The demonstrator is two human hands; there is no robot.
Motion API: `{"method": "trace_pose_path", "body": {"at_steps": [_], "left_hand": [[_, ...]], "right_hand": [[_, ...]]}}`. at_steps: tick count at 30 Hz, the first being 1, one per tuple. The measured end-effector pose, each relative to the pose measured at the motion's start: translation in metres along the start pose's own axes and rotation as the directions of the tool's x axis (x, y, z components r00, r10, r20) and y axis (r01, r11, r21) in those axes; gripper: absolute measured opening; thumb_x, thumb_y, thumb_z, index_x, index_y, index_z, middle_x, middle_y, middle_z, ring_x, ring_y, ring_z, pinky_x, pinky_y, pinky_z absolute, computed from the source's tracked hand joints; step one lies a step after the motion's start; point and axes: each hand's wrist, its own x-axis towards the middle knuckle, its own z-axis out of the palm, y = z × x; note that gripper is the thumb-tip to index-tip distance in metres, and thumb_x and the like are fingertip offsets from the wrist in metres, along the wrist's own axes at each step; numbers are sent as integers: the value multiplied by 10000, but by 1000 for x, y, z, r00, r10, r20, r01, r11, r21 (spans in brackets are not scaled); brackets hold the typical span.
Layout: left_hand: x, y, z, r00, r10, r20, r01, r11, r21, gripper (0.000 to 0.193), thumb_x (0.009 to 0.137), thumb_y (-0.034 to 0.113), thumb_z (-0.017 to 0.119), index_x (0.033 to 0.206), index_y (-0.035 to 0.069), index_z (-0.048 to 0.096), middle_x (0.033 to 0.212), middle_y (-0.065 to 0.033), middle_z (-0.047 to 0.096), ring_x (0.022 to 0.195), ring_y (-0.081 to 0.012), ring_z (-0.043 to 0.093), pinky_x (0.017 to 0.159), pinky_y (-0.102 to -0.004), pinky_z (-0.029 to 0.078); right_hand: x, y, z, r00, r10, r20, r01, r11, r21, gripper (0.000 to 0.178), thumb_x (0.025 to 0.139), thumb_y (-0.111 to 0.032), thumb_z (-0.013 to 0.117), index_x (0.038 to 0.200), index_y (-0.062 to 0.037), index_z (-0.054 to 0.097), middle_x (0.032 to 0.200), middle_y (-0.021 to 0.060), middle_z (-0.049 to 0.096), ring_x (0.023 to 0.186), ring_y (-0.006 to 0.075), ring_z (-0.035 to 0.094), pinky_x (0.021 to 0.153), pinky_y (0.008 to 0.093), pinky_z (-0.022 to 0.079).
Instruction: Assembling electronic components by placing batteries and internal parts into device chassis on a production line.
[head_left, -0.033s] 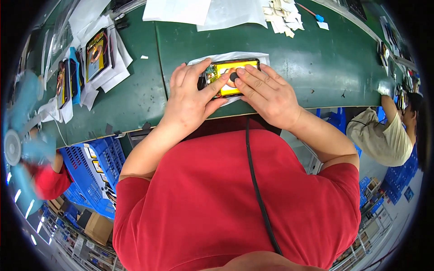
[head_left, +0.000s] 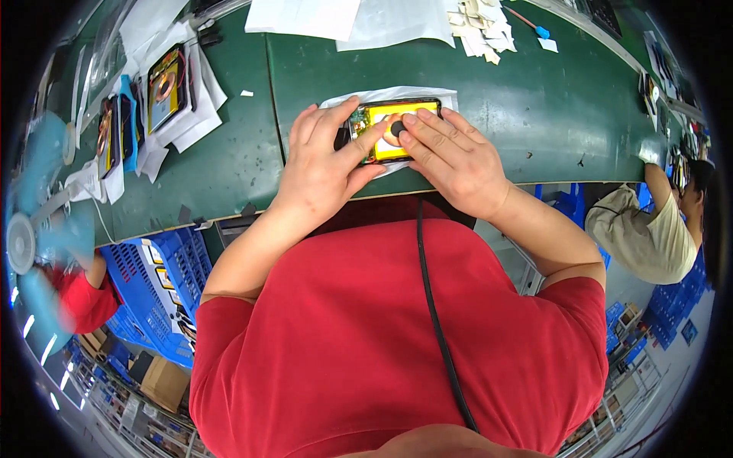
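Note:
A flat, phone-shaped electronic device (head_left: 374,153) lies open-faced on a white sheet (head_left: 382,94) near the bench's front edge. It has a black frame, a yellow panel, and a green circuit board at its left end. A copper coil with a black round centre (head_left: 398,128) sits on the panel, partly covered by fingers. My left hand (head_left: 317,156) grips the device's left end, its fingers at the far edge and its index fingertip beside the coil. My right hand (head_left: 462,156) lies across the right half, fingers stretched flat over the panel and coil edge.
Similar devices (head_left: 166,88) stand among white sheets at the left. White paper (head_left: 301,17), torn scraps (head_left: 482,30) and a blue-tipped tool (head_left: 541,32) lie at the back. A blue crate (head_left: 145,286) and a fan (head_left: 21,246) are at the left. Another person (head_left: 645,229) sits at the right.

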Motion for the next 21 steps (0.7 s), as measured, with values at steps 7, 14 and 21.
{"method": "trace_pose_path", "body": {"at_steps": [7,14,21], "left_hand": [[-7,4,3,991,86,-104,-69,986,154,430,727,304,830,1130,205,718,1321,-37,589,1170,-270,535,1055,-513,361],[0,-4,-1,997,9,-80,-10,1000,-11,408,719,273,840,1113,216,752,1274,-10,631,1157,-274,551,1016,-453,375],[3,-2,-5,986,-163,-45,152,972,-176,398,713,162,813,1099,144,717,1211,-25,640,1137,-267,555,1009,-422,374]], "right_hand": [[3,-2,-2,996,75,-45,-70,991,111,449,772,-161,790,1173,-20,645,1373,125,564,1159,291,621,1021,439,509],[3,4,3,998,4,-70,2,997,75,284,775,-155,785,975,-26,631,1265,123,628,1205,282,619,1035,437,503],[2,1,3,997,21,-78,-14,996,93,281,765,-154,792,949,-30,619,1249,102,640,1212,277,619,1046,434,496]]}}
